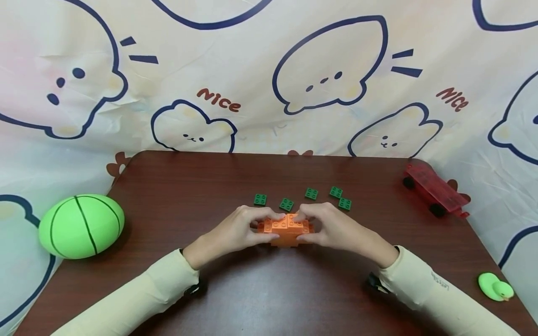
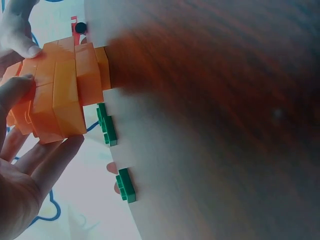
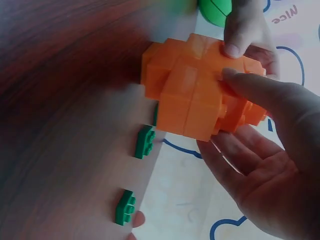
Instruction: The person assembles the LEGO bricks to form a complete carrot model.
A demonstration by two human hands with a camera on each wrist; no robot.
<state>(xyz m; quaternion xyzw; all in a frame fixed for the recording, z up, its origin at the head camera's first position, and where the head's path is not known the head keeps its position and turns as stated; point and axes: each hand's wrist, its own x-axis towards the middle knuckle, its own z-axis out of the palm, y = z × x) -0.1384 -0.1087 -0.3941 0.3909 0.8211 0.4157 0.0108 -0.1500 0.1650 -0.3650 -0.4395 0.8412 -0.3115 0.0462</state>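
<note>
An orange toy-brick assembly (image 1: 286,229), stepped in shape with studs on top, is held between both hands near the middle of the table. The left hand (image 1: 245,227) grips its left side, thumb toward me and fingers behind, as the left wrist view also shows on the orange bricks (image 2: 60,95). On the opposite side the right hand (image 1: 329,228) grips it the same way; its thumb presses the near face of the orange bricks (image 3: 187,90) in the right wrist view. Just beyond the hands lie several small green bricks (image 1: 286,204), studs up.
A bright green ball (image 1: 81,226) with dark lines sits at the table's left edge. At the right stands a translucent red toy car (image 1: 437,186), with a green toy duck (image 1: 495,286) nearer me. A patterned cloth (image 1: 260,126) hangs behind the brown table (image 1: 269,289).
</note>
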